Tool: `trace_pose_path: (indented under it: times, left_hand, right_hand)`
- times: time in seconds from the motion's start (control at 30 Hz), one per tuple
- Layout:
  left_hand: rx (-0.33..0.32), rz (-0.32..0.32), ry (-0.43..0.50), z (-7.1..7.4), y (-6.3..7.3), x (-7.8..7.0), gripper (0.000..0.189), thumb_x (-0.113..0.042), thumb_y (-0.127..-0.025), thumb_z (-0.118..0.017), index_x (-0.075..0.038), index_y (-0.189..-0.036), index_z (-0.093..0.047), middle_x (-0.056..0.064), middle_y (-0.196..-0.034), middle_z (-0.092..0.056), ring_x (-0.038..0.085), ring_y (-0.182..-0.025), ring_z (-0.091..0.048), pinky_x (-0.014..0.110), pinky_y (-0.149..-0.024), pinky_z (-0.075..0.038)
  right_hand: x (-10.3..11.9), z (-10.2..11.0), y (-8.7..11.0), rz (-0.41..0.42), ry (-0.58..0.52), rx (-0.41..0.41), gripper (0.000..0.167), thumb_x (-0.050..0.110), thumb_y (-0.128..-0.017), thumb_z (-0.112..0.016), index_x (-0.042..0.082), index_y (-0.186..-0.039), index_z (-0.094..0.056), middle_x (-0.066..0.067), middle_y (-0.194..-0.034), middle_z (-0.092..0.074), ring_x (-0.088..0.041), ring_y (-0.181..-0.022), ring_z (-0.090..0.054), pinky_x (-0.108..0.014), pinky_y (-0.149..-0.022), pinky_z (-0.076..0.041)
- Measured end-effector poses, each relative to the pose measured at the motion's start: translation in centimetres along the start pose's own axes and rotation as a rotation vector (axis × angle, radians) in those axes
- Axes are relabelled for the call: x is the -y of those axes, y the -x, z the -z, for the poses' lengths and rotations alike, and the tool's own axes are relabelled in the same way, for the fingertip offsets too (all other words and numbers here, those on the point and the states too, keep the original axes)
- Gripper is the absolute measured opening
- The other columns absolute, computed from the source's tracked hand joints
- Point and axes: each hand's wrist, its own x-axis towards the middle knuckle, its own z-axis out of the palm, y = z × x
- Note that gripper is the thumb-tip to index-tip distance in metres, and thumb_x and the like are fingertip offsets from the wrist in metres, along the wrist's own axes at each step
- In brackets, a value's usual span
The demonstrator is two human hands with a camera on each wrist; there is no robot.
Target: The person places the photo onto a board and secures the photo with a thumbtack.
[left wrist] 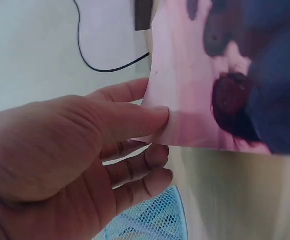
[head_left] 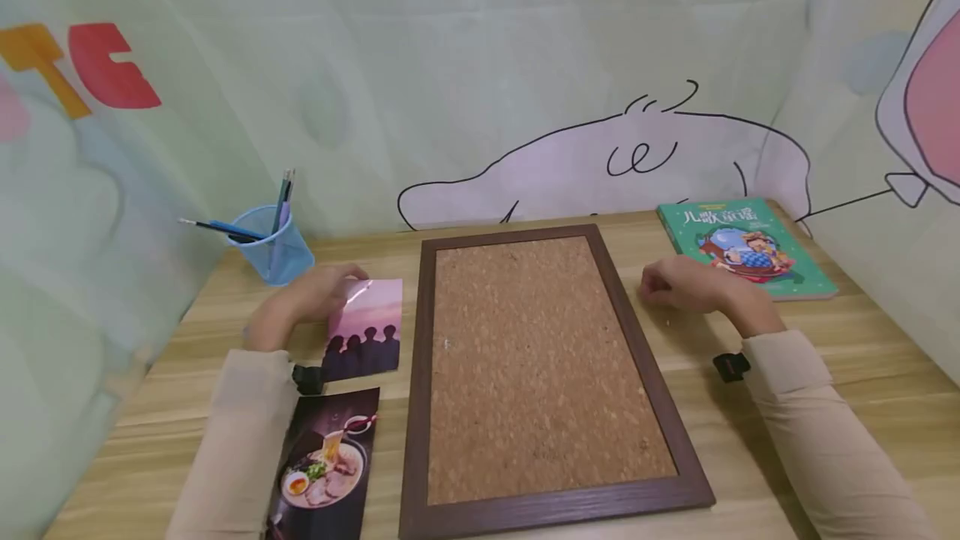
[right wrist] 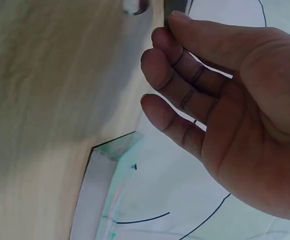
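My left hand [head_left: 311, 298] pinches one corner of a photo print [head_left: 367, 315] between thumb and fingers. The print shows dark silhouettes of people against a pink sky; in the left wrist view its held corner [left wrist: 160, 95] bends slightly. Left of a brown-framed corkboard [head_left: 547, 373], the photo lies alongside the frame. Over on the board's other side, my right hand [head_left: 690, 283] hovers low above the table, its fingers loosely curled with nothing seen between them. A small shiny piece [right wrist: 135, 6], cut off by the view's edge, is near its fingertips.
Nearest me on the left lies a ramen photo [head_left: 322, 473], partly under my left sleeve. A blue mesh pen cup [head_left: 273, 252] with pencils stands behind my left hand. Beyond my right hand is a green book [head_left: 795, 261]. A printed curtain [head_left: 480, 65] hangs behind the table.
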Motion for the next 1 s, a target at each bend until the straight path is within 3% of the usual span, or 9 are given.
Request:
trace_pose_path:
  times: [0.13,0.23,0.37,0.47,0.63,0.73,0.87,1.0]
  left_hand:
    - [-0.035,-0.031,0.024,1.1,0.5,-0.2,0.039,0.008,-0.091,-0.05,0.002,-0.129,-0.058,0.03,-0.122,-0.06,0.039,-0.099,-0.058,0.057,-0.088,-0.048]
    - [-0.04,-0.022,0.042,1.8,0.6,-0.5,0.04,0.005,-0.091,-0.05,-0.002,-0.129,-0.059,0.026,-0.116,-0.061,0.032,-0.081,-0.056,0.046,-0.071,-0.048]
    - [-0.046,-0.032,0.049,2.5,0.5,-0.7,0.039,0.003,-0.089,-0.05,-0.005,-0.126,-0.061,0.023,-0.116,-0.062,0.028,-0.08,-0.056,0.038,-0.064,-0.043]
    - [-0.046,-0.047,0.051,3.1,0.7,-1.1,0.035,0.002,-0.091,-0.051,-0.005,-0.123,-0.062,0.026,-0.12,-0.063,0.033,-0.095,-0.061,0.042,-0.073,-0.048]
    - [-0.024,-0.036,0.069,3.7,0.8,-2.1,0.029,0.002,-0.094,-0.053,-0.004,-0.121,-0.06,0.018,-0.101,-0.068,0.025,-0.082,-0.063,0.04,-0.069,-0.049]
    - [-0.038,-0.052,0.059,3.9,0.5,-2.7,0.026,0.001,-0.095,-0.054,-0.005,-0.119,-0.06,0.014,-0.098,-0.068,0.023,-0.08,-0.06,0.038,-0.067,-0.048]
    - [-0.061,-0.094,0.062,4.2,-0.4,-3.4,0.022,0.0,-0.097,-0.053,-0.006,-0.117,-0.059,0.019,-0.109,-0.068,0.03,-0.094,-0.065,0.045,-0.077,-0.052]
    - [-0.023,-0.122,0.133,4.2,-1.3,-4.0,0.019,-0.001,-0.1,-0.052,-0.006,-0.118,-0.057,0.023,-0.116,-0.066,0.032,-0.099,-0.065,0.046,-0.081,-0.052]
  right_hand:
    - [0.8,0.6,-0.4,0.04,0.008,-0.033,0.01,0.002,-0.096,-0.063,0.008,-0.087,-0.063,0.003,-0.076,-0.056,-0.011,-0.07,-0.049,-0.03,-0.064,-0.043]
    - [1.5,1.3,-0.8,0.048,0.003,-0.044,0.009,0.0,-0.095,-0.062,0.006,-0.088,-0.062,0.003,-0.076,-0.056,-0.012,-0.069,-0.048,-0.03,-0.063,-0.042]
    - [2.2,2.0,-1.7,0.042,-0.018,-0.053,0.006,0.0,-0.097,-0.06,0.002,-0.092,-0.062,0.0,-0.078,-0.056,-0.014,-0.071,-0.049,-0.033,-0.065,-0.043]
    - [2.7,2.2,-2.4,0.045,-0.036,-0.062,0.006,0.001,-0.098,-0.059,0.002,-0.093,-0.062,-0.002,-0.08,-0.057,-0.015,-0.072,-0.049,-0.034,-0.066,-0.044]
    - [3.0,2.2,-4.1,0.056,-0.068,-0.042,0.008,0.001,-0.099,-0.058,0.003,-0.093,-0.062,-0.004,-0.081,-0.058,-0.015,-0.072,-0.05,-0.034,-0.065,-0.044]
    - [3.0,2.4,-5.2,0.073,-0.065,-0.035,0.007,0.001,-0.099,-0.058,0.003,-0.093,-0.061,-0.004,-0.084,-0.06,-0.016,-0.076,-0.053,-0.035,-0.068,-0.045]
    - [3.3,2.7,-6.7,0.079,-0.057,-0.035,0.007,0.002,-0.1,-0.056,0.002,-0.095,-0.061,-0.004,-0.085,-0.058,-0.017,-0.078,-0.052,-0.035,-0.07,-0.045]
    - [3.8,2.9,-8.1,0.081,-0.088,-0.018,0.008,0.003,-0.101,-0.054,-0.001,-0.098,-0.061,-0.004,-0.082,-0.056,-0.016,-0.073,-0.049,-0.033,-0.065,-0.043]
